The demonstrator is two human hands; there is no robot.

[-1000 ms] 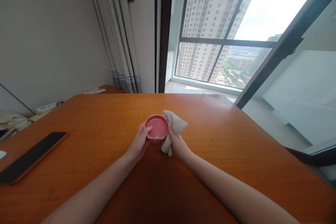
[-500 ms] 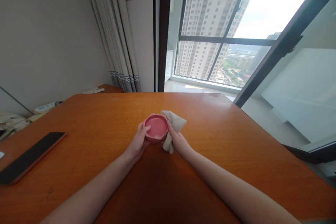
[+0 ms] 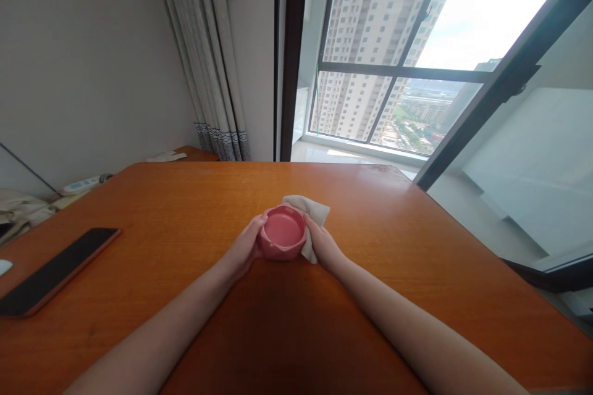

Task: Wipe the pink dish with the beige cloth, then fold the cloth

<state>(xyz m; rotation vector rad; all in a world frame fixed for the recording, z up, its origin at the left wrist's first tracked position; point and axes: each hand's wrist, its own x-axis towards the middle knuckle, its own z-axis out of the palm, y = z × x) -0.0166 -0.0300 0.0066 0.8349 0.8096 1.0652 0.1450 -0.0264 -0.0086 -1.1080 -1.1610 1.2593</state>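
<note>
A small pink bowl (image 3: 283, 229) with a wavy rim is held between my two hands over the wooden table (image 3: 208, 197), its hollow facing up towards me. My left hand (image 3: 248, 244) grips its left side, thumb on the rim and the other fingers underneath or behind, mostly hidden. On the right side, my right hand (image 3: 324, 244) presses a whitish cloth (image 3: 315, 210) against the bowl. The cloth spreads out behind the bowl and hangs down below my fingers. Whether the bowl touches the tabletop I cannot tell.
A long dark flat object (image 3: 55, 271) with an orange-brown edge lies at the table's left. At the far left edge sits a white item (image 3: 4, 266), partly cut off. Beyond the table are a grey curtain (image 3: 208, 62), a power strip (image 3: 83, 185) and a large window (image 3: 393, 68).
The bowl has shifted slightly right and tilted, showing more of its near side. My left thumb has moved from inside the bowl to its rim. The cloth sits more behind the bowl.
</note>
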